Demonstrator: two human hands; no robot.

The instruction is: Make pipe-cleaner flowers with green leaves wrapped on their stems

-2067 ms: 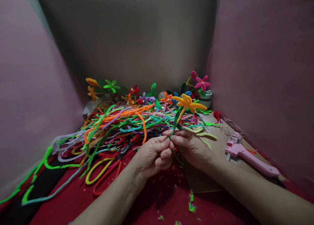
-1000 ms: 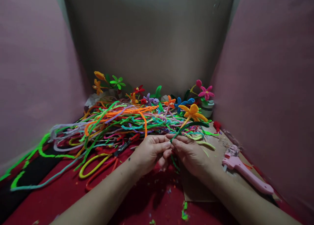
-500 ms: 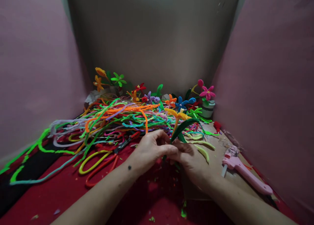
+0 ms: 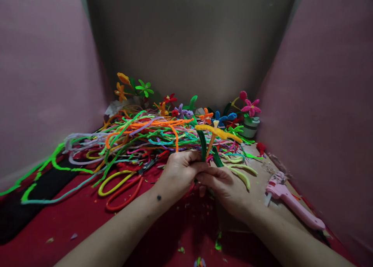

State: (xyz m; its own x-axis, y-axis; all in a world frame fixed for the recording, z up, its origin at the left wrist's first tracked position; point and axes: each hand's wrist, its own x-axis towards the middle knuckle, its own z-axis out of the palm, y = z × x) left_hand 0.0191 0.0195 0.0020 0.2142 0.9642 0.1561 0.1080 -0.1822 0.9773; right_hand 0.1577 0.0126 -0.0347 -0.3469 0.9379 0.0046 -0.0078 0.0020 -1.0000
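Note:
Both hands meet low in the centre, pinching the base of one pipe-cleaner flower. My left hand (image 4: 182,172) is closed round the stem, its thumb and fingers touching those of my right hand (image 4: 229,183), which is closed at the same spot. The yellow-orange flower (image 4: 218,132) stands upright above them with a pale centre. One dark green leaf (image 4: 201,143) rises beside its stem, and a second green leaf (image 4: 217,157) leans out above my right hand. The lower end of the stem is hidden by the fingers.
A heap of coloured pipe cleaners (image 4: 151,137) lies behind my hands. Scissors (image 4: 125,193) with red and yellow handles are at left. A pink glue gun (image 4: 294,203) rests on cardboard (image 4: 262,172) at right. Finished flowers and a small pot (image 4: 250,128) stand behind.
The flower and its leaves have turned: one leaf that arched right over the flower now stands upright left of the stem. The camera view has shifted slightly.

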